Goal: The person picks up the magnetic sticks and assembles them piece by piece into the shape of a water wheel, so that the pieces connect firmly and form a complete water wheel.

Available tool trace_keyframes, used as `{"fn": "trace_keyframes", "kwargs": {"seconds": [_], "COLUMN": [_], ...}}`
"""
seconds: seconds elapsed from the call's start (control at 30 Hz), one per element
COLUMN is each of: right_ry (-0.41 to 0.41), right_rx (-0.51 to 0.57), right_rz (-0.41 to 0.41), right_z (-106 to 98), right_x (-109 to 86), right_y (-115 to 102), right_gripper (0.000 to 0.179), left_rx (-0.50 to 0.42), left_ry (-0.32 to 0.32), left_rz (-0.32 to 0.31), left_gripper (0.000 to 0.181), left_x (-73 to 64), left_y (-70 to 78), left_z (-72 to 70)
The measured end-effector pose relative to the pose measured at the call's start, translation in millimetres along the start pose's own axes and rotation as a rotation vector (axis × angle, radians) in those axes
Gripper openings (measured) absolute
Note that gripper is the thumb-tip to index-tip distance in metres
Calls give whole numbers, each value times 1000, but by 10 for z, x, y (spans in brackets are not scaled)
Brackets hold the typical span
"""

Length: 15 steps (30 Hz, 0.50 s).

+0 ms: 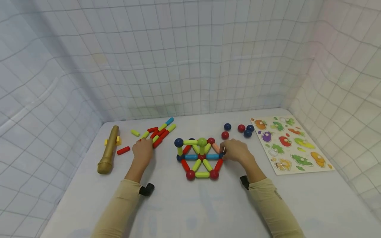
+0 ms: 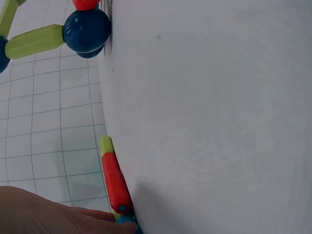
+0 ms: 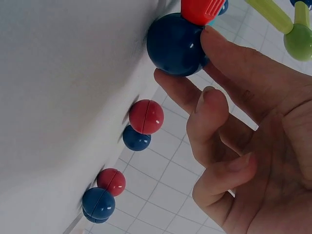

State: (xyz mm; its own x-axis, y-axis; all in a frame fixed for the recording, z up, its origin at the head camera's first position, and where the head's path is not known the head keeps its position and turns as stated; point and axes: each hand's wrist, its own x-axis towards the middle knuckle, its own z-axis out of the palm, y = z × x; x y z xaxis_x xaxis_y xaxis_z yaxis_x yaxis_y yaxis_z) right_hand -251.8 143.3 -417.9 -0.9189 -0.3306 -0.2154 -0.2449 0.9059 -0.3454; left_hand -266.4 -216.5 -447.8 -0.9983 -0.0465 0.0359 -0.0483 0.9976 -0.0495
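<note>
My left hand reaches into a loose pile of magnetic rods. In the left wrist view its thumb and finger pinch a blue rod, mostly hidden, beside a red rod. At the right side of a frame of rods and balls, my right hand pinches a dark blue ball between thumb and index finger. That ball joins a red rod. The frame is six-sided around a red centre ball, with two uprights topped by a blue ball and a green ball.
Loose red and blue balls lie behind my right hand. A vegetable picture board lies at the right. On the left are a gold tube-like object, yellow blocks and a red rod. Grid-patterned cloth walls enclose the white table.
</note>
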Motion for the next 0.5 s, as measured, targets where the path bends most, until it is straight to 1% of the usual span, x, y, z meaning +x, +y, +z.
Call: {"fn": "trace_keyframes", "kwargs": {"seconds": [0.17, 0.23, 0.4, 0.5], "right_ry": [12, 14, 10, 12], "right_rx": [-16, -20, -19, -23], "right_rz": [-8, -7, -10, -9], "right_z": [10, 6, 7, 15], "right_x": [11, 9, -4, -13], "right_y": [12, 13, -3, -8], "right_gripper": [19, 18, 17, 17], "left_rx": [14, 14, -22, -55], "left_ry": [-39, -43, -73, -84], "left_rz": [10, 18, 7, -13], "left_gripper": [22, 25, 40, 46], "left_x": [-41, -62, -108, -139], "left_y": [25, 38, 41, 32], "left_z": [-10, -1, 11, 2]}}
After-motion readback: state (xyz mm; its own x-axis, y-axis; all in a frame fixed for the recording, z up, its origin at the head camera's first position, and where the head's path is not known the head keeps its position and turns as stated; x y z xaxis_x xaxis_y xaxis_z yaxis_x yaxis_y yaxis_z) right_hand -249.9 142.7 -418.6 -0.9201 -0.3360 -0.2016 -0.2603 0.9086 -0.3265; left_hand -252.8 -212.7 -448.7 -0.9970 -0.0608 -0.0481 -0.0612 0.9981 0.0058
